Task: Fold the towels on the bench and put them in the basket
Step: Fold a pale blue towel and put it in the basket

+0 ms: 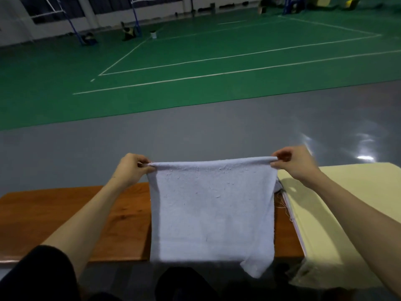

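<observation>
It's dim here, and my towel [211,205] looks flat grey, soft in detail. Right of the towel, glare streaks the floor [366,141] and a shadow crosses the cover [347,203]; beyond the towel the lines [217,58] bow.

Indoor sports hall, prob. badminton: green court floor [195,35] w/ white lines [238,55] lay beyond the right hand [297,164], blue net posts [135,14] far past the left hand [132,170] (wooden bench [54,213] below it).
</observation>
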